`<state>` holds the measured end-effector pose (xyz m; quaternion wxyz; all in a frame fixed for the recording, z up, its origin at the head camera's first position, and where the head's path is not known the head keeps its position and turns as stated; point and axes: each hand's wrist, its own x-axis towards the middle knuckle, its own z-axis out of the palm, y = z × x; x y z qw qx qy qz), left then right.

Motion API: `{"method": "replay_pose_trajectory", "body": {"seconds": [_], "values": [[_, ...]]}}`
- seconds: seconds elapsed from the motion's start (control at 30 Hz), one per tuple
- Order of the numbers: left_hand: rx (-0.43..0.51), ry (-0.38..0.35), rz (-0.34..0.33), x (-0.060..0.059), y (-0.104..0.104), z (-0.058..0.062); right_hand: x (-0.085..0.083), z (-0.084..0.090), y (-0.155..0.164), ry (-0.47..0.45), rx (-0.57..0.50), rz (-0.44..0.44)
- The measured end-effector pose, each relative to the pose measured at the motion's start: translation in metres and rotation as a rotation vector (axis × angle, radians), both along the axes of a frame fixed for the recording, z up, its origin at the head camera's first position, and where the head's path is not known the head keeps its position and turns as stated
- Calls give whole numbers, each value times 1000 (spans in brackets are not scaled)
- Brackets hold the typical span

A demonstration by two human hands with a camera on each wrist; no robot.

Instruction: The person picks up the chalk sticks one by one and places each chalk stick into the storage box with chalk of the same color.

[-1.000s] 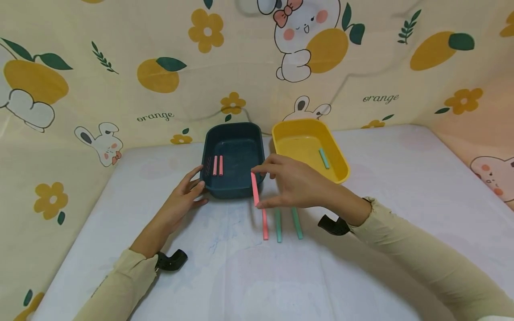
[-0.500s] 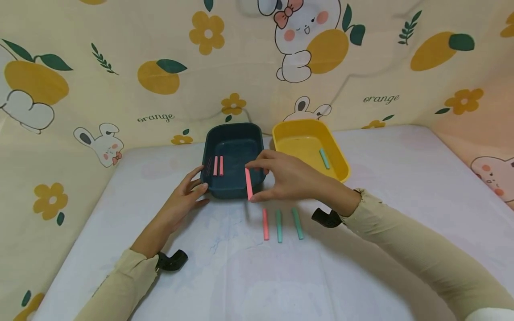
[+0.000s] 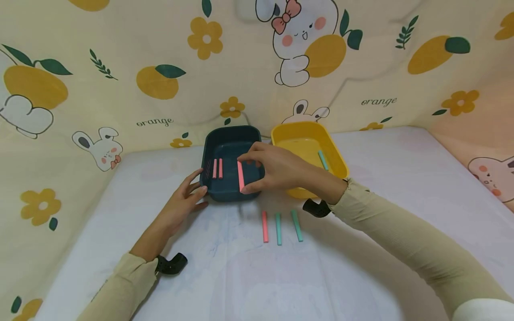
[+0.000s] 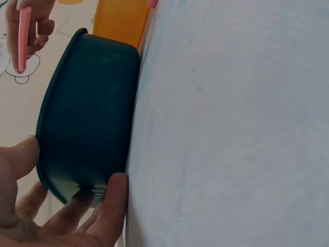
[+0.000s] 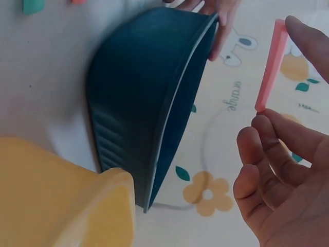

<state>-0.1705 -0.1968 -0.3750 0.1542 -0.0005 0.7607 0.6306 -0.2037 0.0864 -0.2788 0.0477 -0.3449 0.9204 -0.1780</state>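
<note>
Right hand (image 3: 277, 168) pinches pink stick (image 3: 241, 177) by both ends, above dark blue tray (image 3: 229, 196), toward near right corner. Left hand (image 3: 182, 200), fingers spread, touches tray's left edge: useful brace. Best lower stick level, parallel to pink pair (image 3: 220, 169) near that edge; release low. Clearance hard to judge.

Plastic tubs, two: rounded dark-teal tub (image 3: 225, 195), rounded yellow tub (image 3: 299, 133) at its three o'clock. Slim pink sticks (image 3: 265, 227), four: two inside teal, one in right hand (image 3: 276, 166), one loose. Slim mint-green sticks (image 3: 279, 229), three: one inside yellow, two loose.
</note>
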Motion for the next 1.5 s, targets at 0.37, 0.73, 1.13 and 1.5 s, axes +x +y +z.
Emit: {"method": "replay_pose_trajectory", "body": {"seconds": [0.37,0.73,1.13,1.5], "values": [[-9,11,0,1,0,0,-12,-5,-6,-10,33,6],[-32,3,15,2,1,-2,-26,-14,-16,-12,62,8],[-39,-4,8,0,1,-2,-44,-28,-26,-54,97,-39],[-32,-15,10,-2,2,0,-63,-35,-39,-11,147,-21]]}}
